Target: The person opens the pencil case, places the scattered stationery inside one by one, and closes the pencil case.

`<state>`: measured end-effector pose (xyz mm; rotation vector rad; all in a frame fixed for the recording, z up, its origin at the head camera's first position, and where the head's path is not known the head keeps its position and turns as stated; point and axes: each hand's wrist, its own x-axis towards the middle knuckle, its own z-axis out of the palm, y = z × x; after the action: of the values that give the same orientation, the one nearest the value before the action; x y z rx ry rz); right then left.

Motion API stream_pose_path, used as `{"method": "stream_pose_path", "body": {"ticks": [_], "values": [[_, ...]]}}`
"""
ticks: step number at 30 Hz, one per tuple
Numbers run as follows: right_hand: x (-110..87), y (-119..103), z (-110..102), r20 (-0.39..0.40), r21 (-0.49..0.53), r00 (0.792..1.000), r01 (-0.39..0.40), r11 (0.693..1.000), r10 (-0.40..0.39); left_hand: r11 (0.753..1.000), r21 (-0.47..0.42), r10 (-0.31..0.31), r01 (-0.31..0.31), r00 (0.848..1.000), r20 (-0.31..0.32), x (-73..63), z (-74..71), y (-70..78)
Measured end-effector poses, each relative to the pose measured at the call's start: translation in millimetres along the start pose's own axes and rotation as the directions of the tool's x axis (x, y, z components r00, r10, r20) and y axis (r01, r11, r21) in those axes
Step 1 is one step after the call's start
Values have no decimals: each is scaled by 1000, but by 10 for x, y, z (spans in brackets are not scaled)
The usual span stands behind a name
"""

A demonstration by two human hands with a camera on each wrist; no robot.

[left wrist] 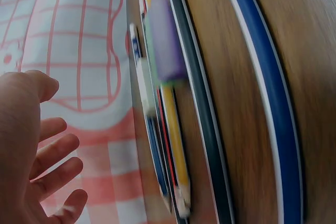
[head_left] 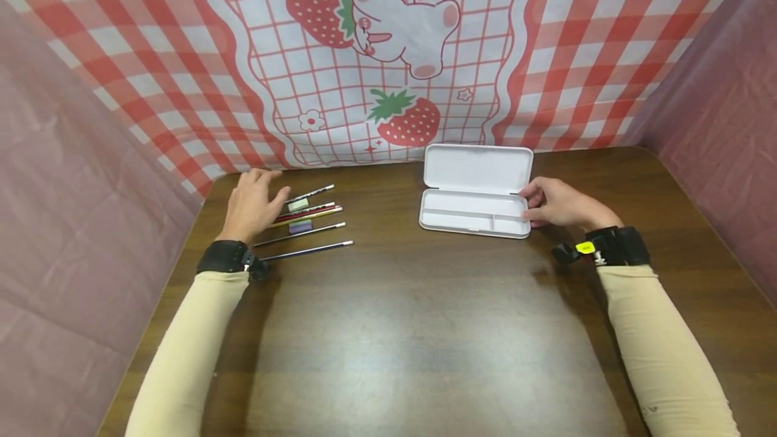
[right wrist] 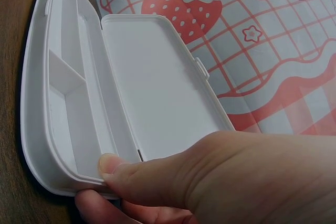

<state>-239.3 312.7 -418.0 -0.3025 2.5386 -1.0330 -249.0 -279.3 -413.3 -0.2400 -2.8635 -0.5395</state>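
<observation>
Head view: L hand (head_left: 251,204) was over/beside the left ends of the pencils, fingers loosely spread & holding nothing; couldn't tell if it touched any. R hand (head_left: 558,204) pinched the right end of the white pencil case (head_left: 455,201), thumb at the rim, other fingers outside the wall per the R wrist cam; case sat on the brown wood-look table (head_left: 388,302), well apart from the pencils, near the strawberry-print cloth (head_left: 358,100); its lid (head_left: 478,168) was up, hinged at the back; tray had one long rear compartment, front strip split by a divider (right wrist: 67,71) into a long & a short section.

L wrist cam: blue pencil (left wrist: 270,77) lay nearest the cam, then a dark green pencil (left wrist: 195,72); beyond, a tighter group w/ a yellow pencil (left wrist: 177,145) & a red one; purple eraser (left wrist: 167,45) lay on that group, pale green eraser (left wrist: 147,87) just beside; some edges blurred. Both wrists wore black bands (head_left: 221,257) over/next to cream sleeves (head_left: 182,349); pink drapes (head_left: 67,187) hung at either side.
</observation>
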Motion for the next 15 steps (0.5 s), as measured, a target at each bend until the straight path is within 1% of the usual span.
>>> {"method": "stream_pose_path", "body": {"ticks": [2,5,10,12,15], "values": [[-4,-2,2,0,6,1000,-1,1000,1,1000,10,-18,18,1000,5,-23,-33,-49],[-1,9,-5,-7,-2,1000,-2,1000,2,999,5,-35,35,999,13,-25,-37,-118],[1,11,-1,-14,-15,1000,-12,1000,12,998,-4,-55,55,997,46,-44,-38,-155],[3,8,4,-15,-13,1000,-12,1000,12,998,-9,-56,56,997,53,-52,-27,-176],[9,5,11,-13,-11,1000,-5,1000,5,998,-26,-50,52,997,64,-34,26,-252]]}}
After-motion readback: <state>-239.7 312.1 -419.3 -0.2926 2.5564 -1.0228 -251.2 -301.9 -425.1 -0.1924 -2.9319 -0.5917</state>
